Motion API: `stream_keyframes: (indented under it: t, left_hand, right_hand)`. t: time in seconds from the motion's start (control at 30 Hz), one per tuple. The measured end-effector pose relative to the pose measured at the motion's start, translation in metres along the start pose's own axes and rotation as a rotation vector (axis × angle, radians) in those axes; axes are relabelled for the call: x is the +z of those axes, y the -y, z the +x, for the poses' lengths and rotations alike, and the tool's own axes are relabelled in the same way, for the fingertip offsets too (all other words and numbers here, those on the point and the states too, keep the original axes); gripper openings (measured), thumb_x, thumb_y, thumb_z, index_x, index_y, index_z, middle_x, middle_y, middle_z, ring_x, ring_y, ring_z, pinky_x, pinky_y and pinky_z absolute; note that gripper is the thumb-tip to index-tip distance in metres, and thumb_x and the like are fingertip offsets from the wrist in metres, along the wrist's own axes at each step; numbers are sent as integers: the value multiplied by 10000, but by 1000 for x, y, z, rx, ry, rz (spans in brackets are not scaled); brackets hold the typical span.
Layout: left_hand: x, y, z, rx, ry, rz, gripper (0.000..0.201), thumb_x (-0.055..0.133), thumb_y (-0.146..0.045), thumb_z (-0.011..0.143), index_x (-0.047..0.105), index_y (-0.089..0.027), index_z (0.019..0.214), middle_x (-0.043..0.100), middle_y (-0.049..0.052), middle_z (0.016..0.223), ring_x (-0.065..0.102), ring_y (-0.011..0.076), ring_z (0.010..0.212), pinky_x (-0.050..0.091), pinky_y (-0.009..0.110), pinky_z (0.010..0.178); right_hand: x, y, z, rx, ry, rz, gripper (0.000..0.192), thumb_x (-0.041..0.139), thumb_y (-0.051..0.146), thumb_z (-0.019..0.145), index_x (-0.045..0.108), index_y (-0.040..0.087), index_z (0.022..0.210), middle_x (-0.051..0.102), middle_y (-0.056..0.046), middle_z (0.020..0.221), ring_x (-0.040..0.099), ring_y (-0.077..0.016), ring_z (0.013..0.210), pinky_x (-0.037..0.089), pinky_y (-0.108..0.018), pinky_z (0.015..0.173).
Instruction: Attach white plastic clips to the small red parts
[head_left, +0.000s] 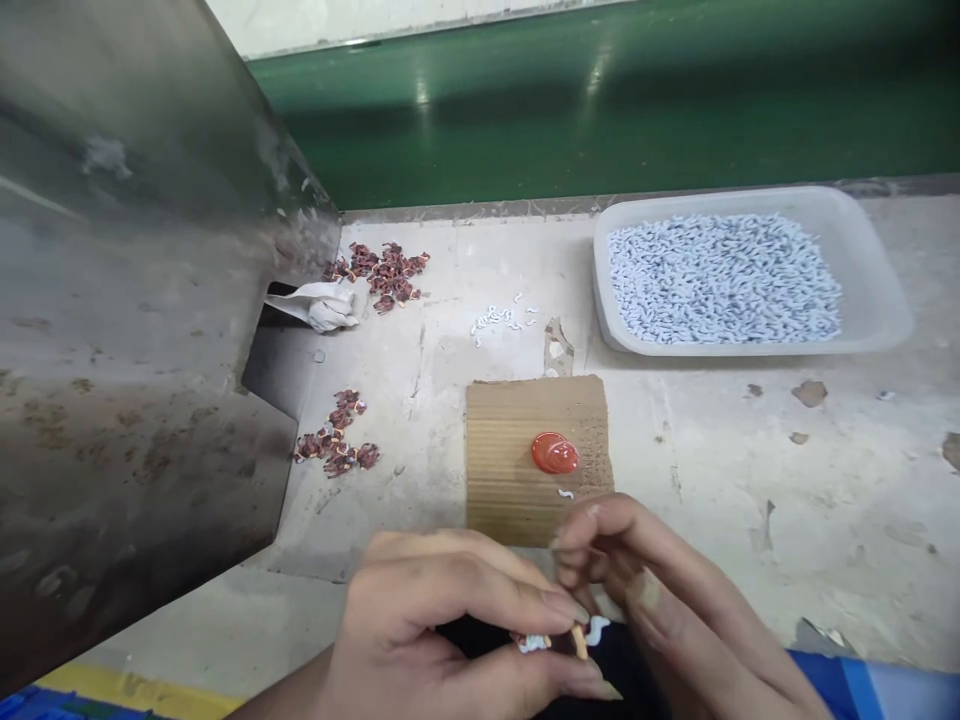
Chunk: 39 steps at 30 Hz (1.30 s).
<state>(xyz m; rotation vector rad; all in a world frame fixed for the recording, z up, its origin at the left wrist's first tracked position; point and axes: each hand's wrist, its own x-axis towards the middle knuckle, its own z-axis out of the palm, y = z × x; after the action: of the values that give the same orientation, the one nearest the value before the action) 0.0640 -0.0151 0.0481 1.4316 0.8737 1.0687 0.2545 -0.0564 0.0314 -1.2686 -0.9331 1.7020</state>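
Note:
My left hand (472, 620) is closed, pinching a small dark-red piece (578, 640) with orange and white parts between thumb and forefinger. A pale-blue wavy bit (598, 630) sticks out at its right end. Close beside it, my right hand (660, 590) has its fingers loosely curled and its thumb apart, with nothing visible in its grasp. Just beyond both hands lies a cardboard square (499, 450) bearing a glossy orange-red puddle (555, 453). One loose white wavy bit (565, 494) lies near the puddle. The held piece is partly covered by my left fingers.
A translucent tub (874, 300) full of pale-blue wavy bits stands at back right. Several loose white bits (495, 318) lie behind the cardboard. Two clusters of dark-red pieces, far (390, 272) and near (339, 435), lie beside a metal panel (142, 330). Crumpled white material (326, 305) pokes through its opening.

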Motion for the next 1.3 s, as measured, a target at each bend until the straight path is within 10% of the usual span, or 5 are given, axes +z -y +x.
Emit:
stream_keyframes:
  t: [0.17,0.6,1.3]
  left_hand:
    - [2,2,-2,97,-59,160,256,954,-62,719,794,-162,893,871,53,800,838,183,671,696,181,744]
    - [10,6,-3,57,-145,297,173,927,-347,793,801,-265,879,850,18,804,848,258,805,728,319,709]
    - [-1,-1,-10,66,53,201,244,897,-86,805,768,-244,940,869,15,828,830,215,657,738,306,688]
  right_hand:
    - [14,-19,6,-66,66,187,255,597,510,1059,790,461,1219,789,19,1260,698,-152,1245,566,-220,1041]
    - [15,-15,11,-44,-16,326,93,807,371,946,846,432,1005,823,41,1048,775,-109,1030,615,-144,904]
    - [8,-1,-1,-142,-76,194,195,870,286,885,849,465,958,838,53,914,782,-109,952,644,-161,848]
